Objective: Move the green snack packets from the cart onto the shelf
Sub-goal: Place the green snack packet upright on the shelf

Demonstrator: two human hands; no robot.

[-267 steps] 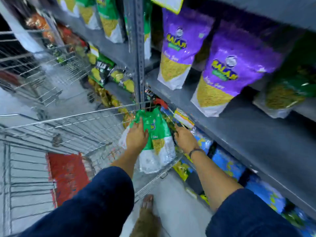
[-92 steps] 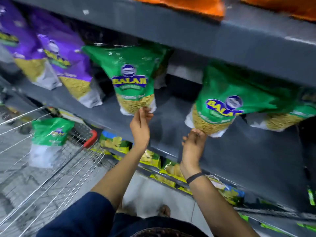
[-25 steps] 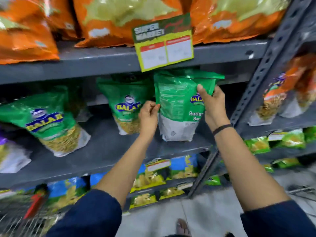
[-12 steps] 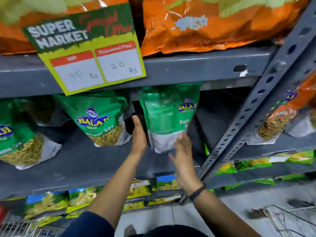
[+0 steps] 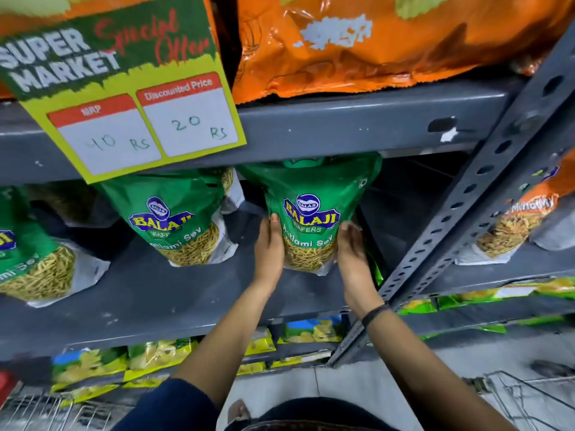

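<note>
**Green Packet Seated on Grey Shelf, Both Hands at Its Sides**

Labelling: the held green snack packet (image 5: 311, 213) faces front and reads "BALAJI WAFERS" with "Ratlami Sev" below. A second green packet (image 5: 177, 219), just beside it to the left, carries the same print. A third green packet (image 5: 28, 262) at the left edge shows only part of its print. The price card (image 5: 124, 88) hanging from the upper shelf lip reads "SUPER MARKET", "Special Offer", "MRP 40 RS" and "Discounted Price 20 RS". Orange packets (image 5: 373, 42) lie on the tier above.

Position: the held packet stands upright on the grey shelf (image 5: 161, 300), at its right end, next to the perforated upright post (image 5: 460, 219).

Hands: the left hand (image 5: 269, 247) lies flat against the packet's left side, fingers extended. The right hand (image 5: 353, 250) presses the right side, fingers curved loosely. Together they clasp the packet between the palms. A dark band (image 5: 375, 314) circles the right wrist.
</note>
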